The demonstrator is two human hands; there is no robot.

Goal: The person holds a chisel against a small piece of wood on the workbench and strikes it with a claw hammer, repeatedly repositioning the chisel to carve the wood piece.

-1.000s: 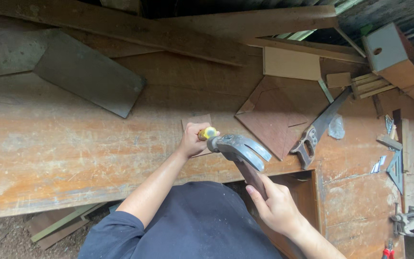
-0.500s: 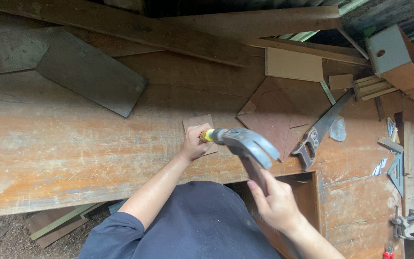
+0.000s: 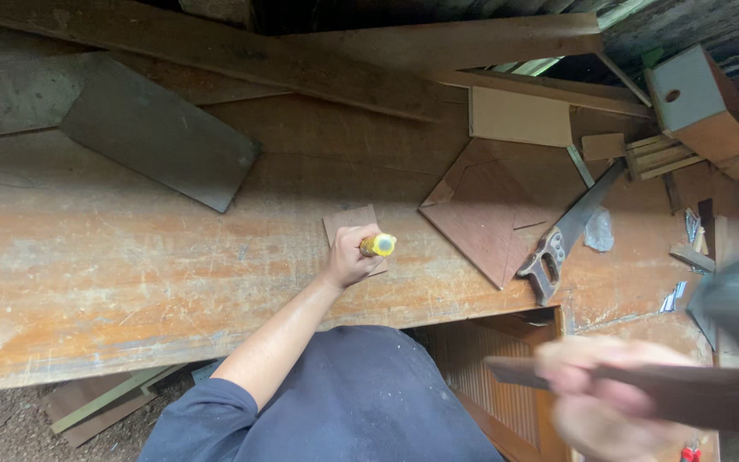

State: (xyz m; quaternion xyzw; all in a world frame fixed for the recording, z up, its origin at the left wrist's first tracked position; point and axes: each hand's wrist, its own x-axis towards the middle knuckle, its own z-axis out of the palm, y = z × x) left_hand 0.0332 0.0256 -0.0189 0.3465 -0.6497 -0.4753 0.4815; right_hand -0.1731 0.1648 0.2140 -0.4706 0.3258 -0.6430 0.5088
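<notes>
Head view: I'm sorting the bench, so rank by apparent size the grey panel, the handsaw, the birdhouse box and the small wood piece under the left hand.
1. Grey panel.
2. Handsaw.
3. Birdhouse box, not much smaller than the saw.
4. Small wood piece, partly hidden by the left hand.

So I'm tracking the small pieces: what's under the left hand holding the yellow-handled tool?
A small square wooden piece lies on the workbench under the left hand; its near part and the tool's tip are covered.

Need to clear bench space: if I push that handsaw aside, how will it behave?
The handsaw lies flat on the workbench, so it should slide, not roll. Its long thin blade probably flexes if lifted by the tip. The chunky handle end looks heavier, so it may pivot there.
</notes>
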